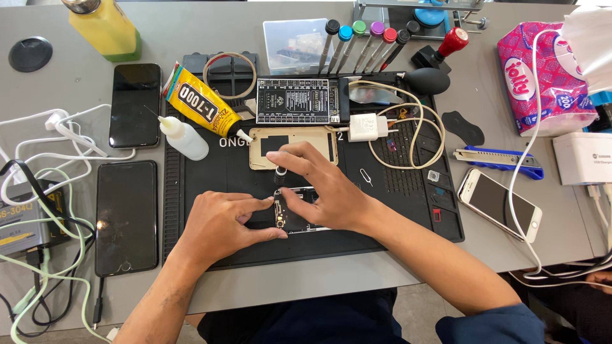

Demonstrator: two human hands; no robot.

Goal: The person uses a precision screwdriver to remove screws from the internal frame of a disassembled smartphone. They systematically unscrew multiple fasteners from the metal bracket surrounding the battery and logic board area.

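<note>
Both hands meet over the opened phone [294, 215]: left hand [223, 223] pinches its edge, right hand [325, 194] apparently grips a screwdriver [280, 176].

My arms come into view bare from the elbows down to the fingers: no watch, no bracelet, no ring, no glove on either one. My left hand [220, 220] and my right hand [319, 191] are both uncovered, with short, plain nails. A dark blue sleeve [491, 325] shows at my right arm, bunched just above the elbow. Along the bottom edge, between my arms, there is more of the same dark blue cloth [299, 318] of my clothing.
</note>
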